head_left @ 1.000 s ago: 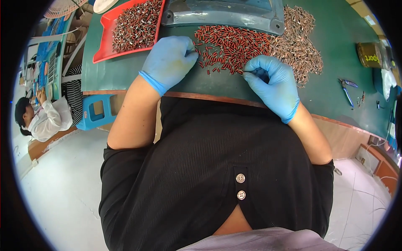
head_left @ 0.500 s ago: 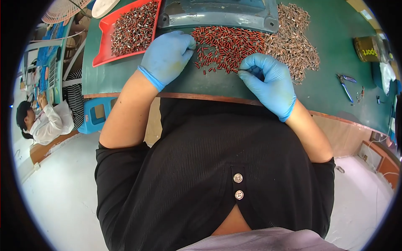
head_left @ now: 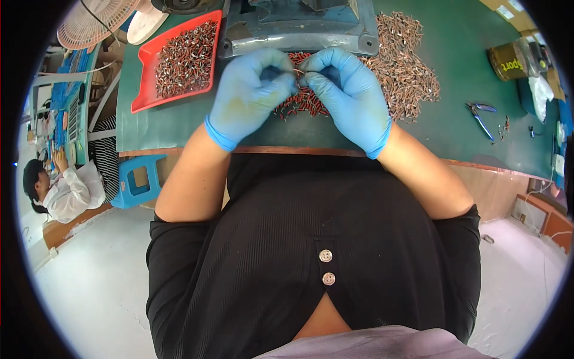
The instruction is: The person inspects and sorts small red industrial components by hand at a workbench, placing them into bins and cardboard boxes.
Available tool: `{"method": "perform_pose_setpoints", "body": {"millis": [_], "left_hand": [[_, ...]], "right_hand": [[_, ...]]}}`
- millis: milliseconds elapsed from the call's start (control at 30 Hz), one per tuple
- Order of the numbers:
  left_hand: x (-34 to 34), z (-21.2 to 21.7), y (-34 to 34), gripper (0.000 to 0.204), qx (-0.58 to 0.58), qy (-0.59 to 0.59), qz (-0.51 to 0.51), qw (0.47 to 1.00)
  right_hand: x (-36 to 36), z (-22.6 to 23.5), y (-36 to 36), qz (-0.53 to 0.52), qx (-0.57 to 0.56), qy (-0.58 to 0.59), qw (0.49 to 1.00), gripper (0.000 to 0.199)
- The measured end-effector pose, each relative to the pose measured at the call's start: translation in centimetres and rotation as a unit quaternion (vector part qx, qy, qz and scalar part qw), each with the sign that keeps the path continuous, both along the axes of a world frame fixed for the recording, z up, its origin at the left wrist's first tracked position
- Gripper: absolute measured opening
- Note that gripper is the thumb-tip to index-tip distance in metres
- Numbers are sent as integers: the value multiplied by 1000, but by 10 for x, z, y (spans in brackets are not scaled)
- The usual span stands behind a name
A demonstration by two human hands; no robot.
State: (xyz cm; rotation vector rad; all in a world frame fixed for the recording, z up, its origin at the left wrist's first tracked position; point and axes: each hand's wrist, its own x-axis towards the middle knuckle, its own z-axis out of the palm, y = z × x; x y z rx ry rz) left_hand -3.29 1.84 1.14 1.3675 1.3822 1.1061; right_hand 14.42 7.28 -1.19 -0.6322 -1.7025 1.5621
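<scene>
Top center of frame: left hand [head_left: 248, 99] & right hand [head_left: 353, 96], both blue-gloved, pinch 1 small red part [head_left: 298, 72] over a red parts pile [head_left: 302, 103]; red tray [head_left: 142, 90] upper left.

Gloved hands [head_left: 302, 96] pinching small red part [head_left: 298, 72]

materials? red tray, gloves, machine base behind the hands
Red tray: likely moulded plastic, uniform glossy red, rounded rim. Gloves on left hand and right hand: thin blue nitrile or latex by the look, wrinkled, skin-tight. Machine base: probably painted cast metal, grey-blue with worn, scuffed patches.
</scene>
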Motion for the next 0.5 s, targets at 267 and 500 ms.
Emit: {"method": "perform_pose_setpoints", "body": {"millis": [267,500], "left_hand": [[10,-8,5,17,-86,-312,-34,946],[19,2,16,18,15,-153,14,988]], "right_hand": [[-3,6,2,-93,38,-59,993,6],[-4,17,20,-95,-62,-8,994,5]]}}
